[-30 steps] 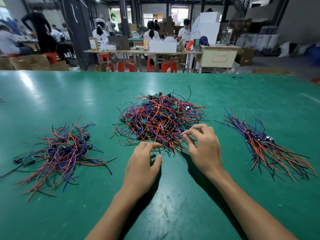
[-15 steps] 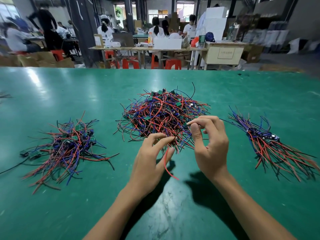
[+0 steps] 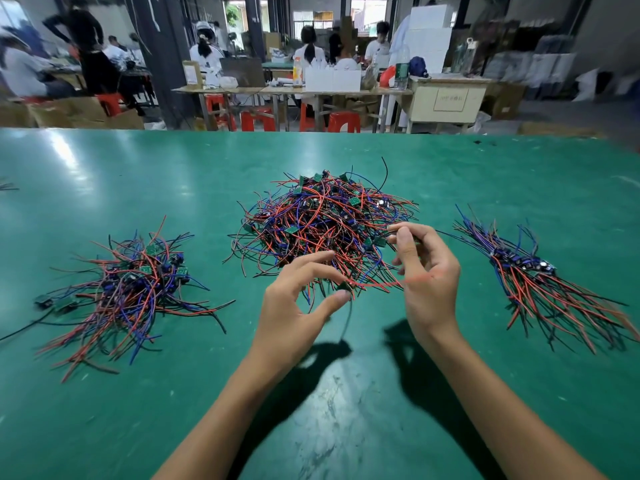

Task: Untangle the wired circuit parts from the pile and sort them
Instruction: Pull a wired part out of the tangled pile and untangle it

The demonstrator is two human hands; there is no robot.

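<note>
Left hand [image 3: 294, 306] fingers loosely curled, pinching small board [image 3: 343, 286]; right hand [image 3: 427, 271] pinching red wire [image 3: 377, 284]

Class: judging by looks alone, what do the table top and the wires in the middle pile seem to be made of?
Table top: probably a green rubber or vinyl mat; it is glossy with window glare, and scuffed near the person. Middle pile: thin wires in smooth red, blue and black sleeving, likely plastic, that bend freely.
</note>
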